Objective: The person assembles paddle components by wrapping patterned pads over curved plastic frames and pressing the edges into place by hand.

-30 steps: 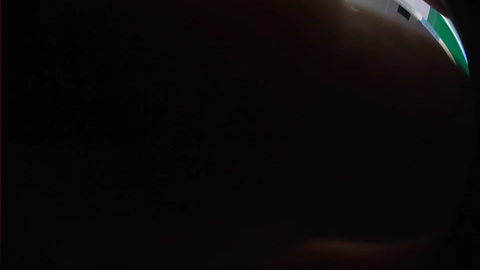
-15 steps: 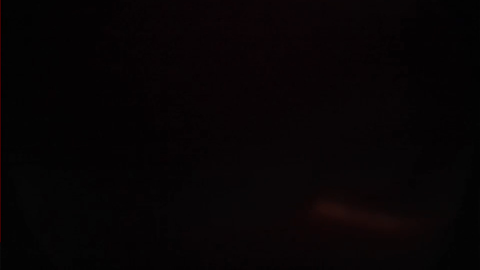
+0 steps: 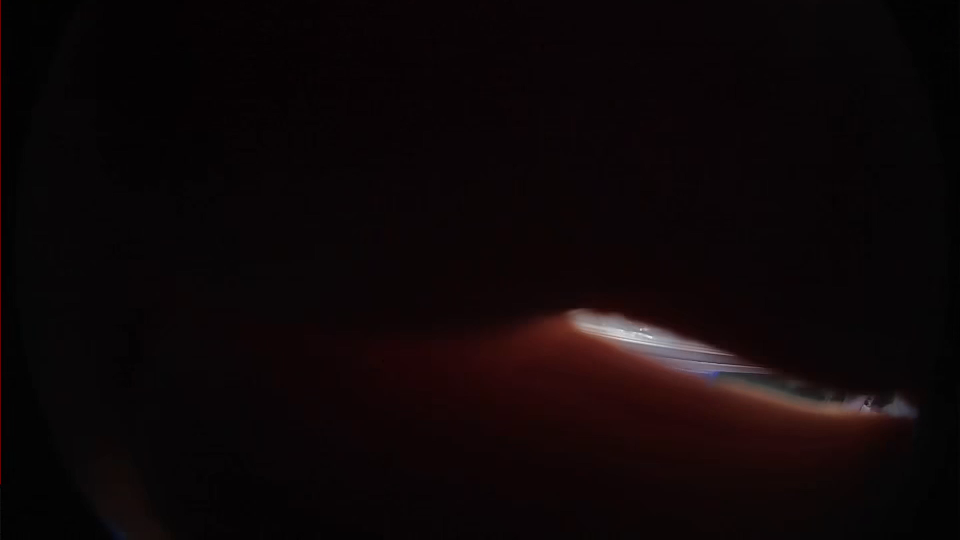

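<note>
Something dark and very close covers nearly the whole head view. Its lower part is a blurred reddish surface that looks like skin lit from behind, perhaps fingers over the lens. Which hand it belongs to cannot be made out. A narrow slanting gap at the lower right lets light through. Neither of my hands shows clearly, and anything they hold is hidden.
Through the gap a pale, whitish surface with long straight lines is visible. Small dark and greenish shapes lie at its right end, too small to name.
The bright opening at the upper right, seen a second ago, is covered. The dim reddish streak at the lower right has given way to a brighter open slit.
</note>
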The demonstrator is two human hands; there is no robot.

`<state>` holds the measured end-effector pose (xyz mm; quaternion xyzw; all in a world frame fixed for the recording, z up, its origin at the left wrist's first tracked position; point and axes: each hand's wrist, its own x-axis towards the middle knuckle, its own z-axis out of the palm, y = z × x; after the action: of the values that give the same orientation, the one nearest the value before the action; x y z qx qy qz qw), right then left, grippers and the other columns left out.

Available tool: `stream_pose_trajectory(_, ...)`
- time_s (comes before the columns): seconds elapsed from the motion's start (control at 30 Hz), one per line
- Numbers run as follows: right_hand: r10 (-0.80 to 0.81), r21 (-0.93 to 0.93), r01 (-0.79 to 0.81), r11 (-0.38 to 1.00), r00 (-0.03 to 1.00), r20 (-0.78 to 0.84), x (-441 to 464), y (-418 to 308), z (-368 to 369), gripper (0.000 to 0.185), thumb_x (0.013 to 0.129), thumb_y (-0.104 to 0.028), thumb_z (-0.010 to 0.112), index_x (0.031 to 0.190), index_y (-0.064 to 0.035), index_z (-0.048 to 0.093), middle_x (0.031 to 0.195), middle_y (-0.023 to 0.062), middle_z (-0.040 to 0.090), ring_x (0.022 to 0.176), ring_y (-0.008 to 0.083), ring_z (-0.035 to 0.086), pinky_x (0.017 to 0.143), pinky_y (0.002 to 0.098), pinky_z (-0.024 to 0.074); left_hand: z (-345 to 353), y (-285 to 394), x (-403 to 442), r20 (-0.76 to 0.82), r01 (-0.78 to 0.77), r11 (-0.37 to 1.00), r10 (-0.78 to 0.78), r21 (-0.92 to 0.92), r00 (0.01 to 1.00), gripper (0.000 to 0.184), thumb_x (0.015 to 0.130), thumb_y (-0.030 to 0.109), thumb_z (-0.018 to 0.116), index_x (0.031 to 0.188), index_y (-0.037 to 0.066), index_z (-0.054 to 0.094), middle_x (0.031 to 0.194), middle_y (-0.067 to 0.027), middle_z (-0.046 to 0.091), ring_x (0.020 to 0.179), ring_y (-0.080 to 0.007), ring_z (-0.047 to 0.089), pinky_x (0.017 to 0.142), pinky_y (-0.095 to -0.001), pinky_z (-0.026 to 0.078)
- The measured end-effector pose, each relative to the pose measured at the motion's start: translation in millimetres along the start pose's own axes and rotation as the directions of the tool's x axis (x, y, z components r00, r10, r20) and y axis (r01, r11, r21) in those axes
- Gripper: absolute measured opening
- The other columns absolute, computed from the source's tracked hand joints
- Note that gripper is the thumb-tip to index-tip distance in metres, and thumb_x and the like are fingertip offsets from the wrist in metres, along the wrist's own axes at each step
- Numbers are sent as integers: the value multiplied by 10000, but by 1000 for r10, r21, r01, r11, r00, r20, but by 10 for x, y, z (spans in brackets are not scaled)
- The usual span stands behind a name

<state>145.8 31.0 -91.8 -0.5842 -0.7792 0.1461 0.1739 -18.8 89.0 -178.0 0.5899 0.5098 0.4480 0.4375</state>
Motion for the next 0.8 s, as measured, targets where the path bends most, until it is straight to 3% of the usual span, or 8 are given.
stream_pose_trajectory(0.23,-53,116,64,991,995,-89,389,-278,132,455,847,-210,544,1257,-47,432,1017,192,570,872,282,551,777,387,421,-506,158,290,-87,-125,991,129,52,988,254,901,233,485,868,3,589,670,9,511,631,-67,448,557,-231,375)
stream_pose_trajectory(0.37,38,235,-39,971,999,5,-320,-627,762,459,853,-215,538,1263,-44,422,1032,198,566,881,274,552,787,384,418,-725,-245,-604,-54,-25,998,29,65,998,253,901,232,486,872,3,588,671,9,511,631,-66,448,557,-230,374)
stream_pose_trajectory(0.4,38,267,-45,963,999,33,140,-323,380,460,854,-216,536,1264,-43,419,1036,200,565,883,272,552,790,383,417,-524,51,-70,-68,0,997,5,77,998,252,901,232,486,873,3,588,671,9,511,631,-66,448,557,-230,374)
stream_pose_trajectory(0.5,23,314,-39,948,998,57,304,-317,448,463,858,-219,532,1268,-41,411,1047,204,561,890,266,553,798,381,415,-587,64,27,-110,1,997,8,80,994,251,901,231,486,875,3,588,672,8,512,631,-65,448,557,-229,374)
stream_pose_trajectory(0.7,59,320,-36,947,996,-61,728,-214,100,470,866,-226,523,1277,-36,395,1070,213,555,904,255,554,813,376,411,-493,531,686,-96,-171,985,173,30,980,248,900,229,487,881,3,587,672,8,512,632,-63,448,556,-228,373)
stream_pose_trajectory(0.8,142,354,-145,924,989,35,453,-107,318,473,870,-229,518,1281,-34,387,1081,217,551,911,249,555,821,373,409,-284,352,448,-67,-88,996,87,-13,994,247,900,228,487,884,3,587,673,7,512,632,-63,448,556,-227,373)
